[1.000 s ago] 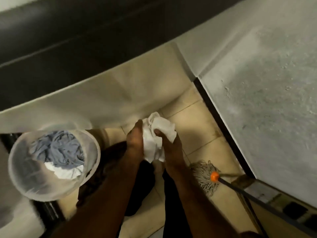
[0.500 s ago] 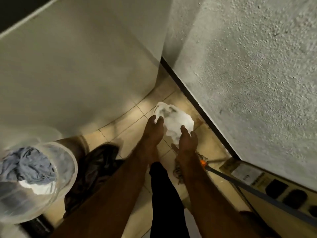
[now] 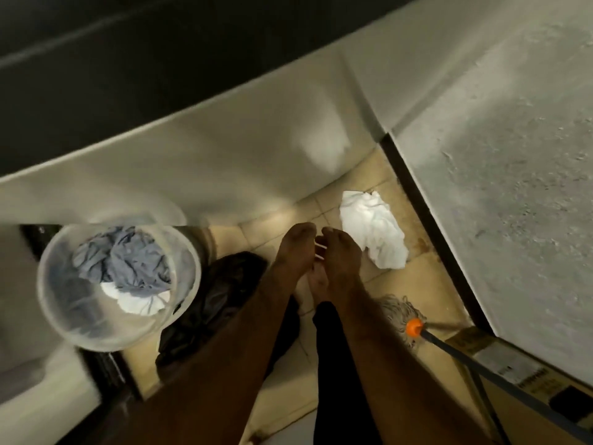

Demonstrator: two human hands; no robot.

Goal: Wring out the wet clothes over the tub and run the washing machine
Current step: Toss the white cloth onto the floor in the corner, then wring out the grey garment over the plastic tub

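A crumpled white cloth (image 3: 372, 232) lies on the tiled floor near the wall's dark skirting, just right of my hands and apart from them. My left hand (image 3: 295, 252) and my right hand (image 3: 341, 256) hang close together above the floor, backs up, fingers loosely bent down, holding nothing. At the left stands a translucent round tub (image 3: 64, 303) with a grey garment (image 3: 125, 258) and a white one (image 3: 141, 303) inside.
A mop head (image 3: 396, 311) with an orange collar (image 3: 414, 327) and a dark handle lies at the right, over a cardboard box (image 3: 500, 367). A dark heap (image 3: 215, 300) sits on the floor beside the tub. A pale panel (image 3: 192, 162) rises behind, a rough grey wall (image 3: 513, 155) to the right.
A second ago both hands gripped the white cloth. They let it go, it dropped to the floor at the right, and the hands came together empty.
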